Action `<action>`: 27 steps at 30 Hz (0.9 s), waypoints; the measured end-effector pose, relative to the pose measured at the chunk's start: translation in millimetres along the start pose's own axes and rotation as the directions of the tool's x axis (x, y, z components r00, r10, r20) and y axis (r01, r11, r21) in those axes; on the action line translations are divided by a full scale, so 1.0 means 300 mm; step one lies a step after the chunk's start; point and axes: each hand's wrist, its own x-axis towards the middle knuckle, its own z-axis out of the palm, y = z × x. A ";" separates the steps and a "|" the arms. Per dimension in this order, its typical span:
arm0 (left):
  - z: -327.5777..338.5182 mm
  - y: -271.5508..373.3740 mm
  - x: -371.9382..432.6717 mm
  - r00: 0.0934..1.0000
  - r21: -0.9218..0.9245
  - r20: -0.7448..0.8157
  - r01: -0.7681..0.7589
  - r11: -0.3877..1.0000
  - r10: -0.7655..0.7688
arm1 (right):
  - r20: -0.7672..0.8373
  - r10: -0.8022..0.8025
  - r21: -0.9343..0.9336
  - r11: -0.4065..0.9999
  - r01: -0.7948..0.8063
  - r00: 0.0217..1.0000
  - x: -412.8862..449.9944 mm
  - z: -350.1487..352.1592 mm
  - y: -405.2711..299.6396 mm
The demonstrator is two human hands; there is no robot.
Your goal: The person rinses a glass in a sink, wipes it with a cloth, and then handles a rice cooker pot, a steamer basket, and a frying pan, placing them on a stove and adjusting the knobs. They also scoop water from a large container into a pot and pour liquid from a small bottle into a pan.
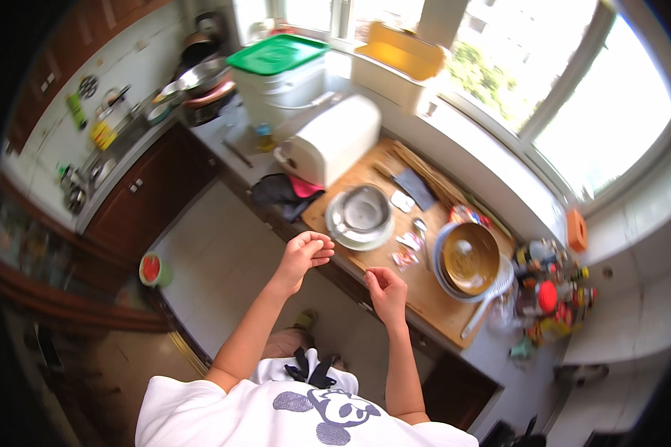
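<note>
My left hand [306, 258] is in the air near the counter's front edge, its thumb drawn against the curled fingers. To its right, my right hand [388, 290] has thumb and forefinger pinched together. No object shows in either hand, though something very thin could be hidden between the fingertips. Just beyond them lies a wooden board [363, 261]. On it a metal bowl [364, 208] rests in a pale dish [353, 241]. Torn wrappers [405, 258], a metal spoon [423, 230] and a cleaver [415, 189] lie farther right. A brownish bowl [469, 258] sits inside another bowl at the right.
Behind the board's left end stand a white bread-bin-like box [341, 134] and a green-lidded bucket [279, 72]. Bottles and jars [545, 296] crowd the right corner. A ladle-like strainer [495, 285] sticks out beside the bowls. On the floor at left is a green bin [159, 274].
</note>
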 end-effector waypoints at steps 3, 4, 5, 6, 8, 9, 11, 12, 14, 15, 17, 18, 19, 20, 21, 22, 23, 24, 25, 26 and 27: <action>-0.149 0.090 -0.007 0.996 -0.045 -0.028 -0.085 0.995 0.084 | 0.169 -0.063 0.072 0.996 0.051 0.984 0.098 0.250 -0.106; -0.211 0.115 -0.006 0.994 -0.050 -0.052 -0.098 0.994 0.095 | 0.258 -0.079 0.069 0.996 0.063 0.963 0.123 0.335 -0.156; -0.275 0.139 -0.002 0.992 -0.054 -0.071 -0.109 0.993 0.105 | 0.319 -0.092 0.108 0.992 0.060 0.943 0.142 0.426 -0.179; -0.340 0.163 0.009 0.990 -0.072 -0.088 -0.118 0.990 0.112 | 0.368 -0.102 0.120 0.991 0.061 0.924 0.164 0.508 -0.220; -0.480 0.209 0.040 0.983 -0.097 -0.115 -0.152 0.984 0.141 | 0.433 -0.130 0.138 0.987 0.077 0.892 0.218 0.684 -0.277; -0.569 0.229 0.059 0.979 -0.102 -0.123 -0.175 0.979 0.162 | 0.455 -0.158 0.132 0.985 0.109 0.876 0.246 0.780 -0.295; -0.718 0.305 0.080 0.961 -0.115 -0.197 -0.219 0.969 0.194 | 0.511 -0.180 0.119 0.983 0.138 0.841 0.298 0.940 -0.323; -0.789 0.355 0.093 0.949 -0.110 -0.229 -0.245 0.963 0.215 | 0.525 -0.219 0.148 0.975 0.165 0.822 0.345 1.033 -0.353; -0.918 0.432 0.074 0.927 -0.111 -0.302 -0.268 0.957 0.224 | 0.564 -0.248 0.169 0.968 0.183 0.788 0.393 1.197 -0.401; -0.986 0.472 0.056 0.904 -0.106 -0.362 -0.280 0.954 0.226 | 0.585 -0.256 0.180 0.966 0.184 0.769 0.412 1.283 -0.432; -1.124 0.540 0.038 0.872 -0.090 -0.421 -0.315 0.945 0.251 | 0.607 -0.318 0.228 0.948 0.224 0.728 0.453 1.452 -0.489; -1.184 0.574 0.027 0.848 -0.093 -0.464 -0.336 0.937 0.258 | 0.631 -0.322 0.259 0.945 0.200 0.706 0.472 1.533 -0.509; -1.247 0.605 0.023 0.823 -0.095 -0.504 -0.355 0.930 0.263 | 0.648 -0.328 0.269 0.943 0.196 0.688 0.497 1.618 -0.528; -1.325 0.628 0.028 0.806 -0.067 -0.523 -0.364 0.929 0.278 | 0.676 -0.324 0.253 0.946 0.204 0.662 0.529 1.705 -0.547; -1.388 0.649 0.029 0.793 -0.064 -0.543 -0.368 0.928 0.277 | 0.705 -0.316 0.235 0.949 0.210 0.636 0.555 1.785 -0.562; -1.445 0.670 0.034 0.773 -0.059 -0.572 -0.372 0.926 0.274 | 0.707 -0.324 0.231 0.946 0.227 0.628 0.579 1.859 -0.580; -1.502 0.691 0.046 0.754 -0.053 -0.598 -0.375 0.925 0.272 | 0.719 -0.324 0.237 0.946 0.221 0.616 0.609 1.929 -0.589; -1.568 0.713 0.059 0.740 -0.046 -0.615 -0.378 0.925 0.271 | 0.723 -0.326 0.255 0.945 0.203 0.609 0.638 2.008 -0.597; -1.631 0.736 0.078 0.727 -0.039 -0.630 -0.379 0.925 0.271 | 0.726 -0.327 0.272 0.944 0.184 0.605 0.670 2.083 -0.604; -1.693 0.760 0.103 0.714 -0.036 -0.651 -0.370 0.928 0.259 | 0.734 -0.330 0.281 0.943 0.177 0.594 0.704 2.150 -0.611; -1.759 0.788 0.140 0.702 -0.031 -0.667 -0.362 0.932 0.250 | 0.739 -0.318 0.270 0.947 0.172 0.594 0.746 2.219 -0.616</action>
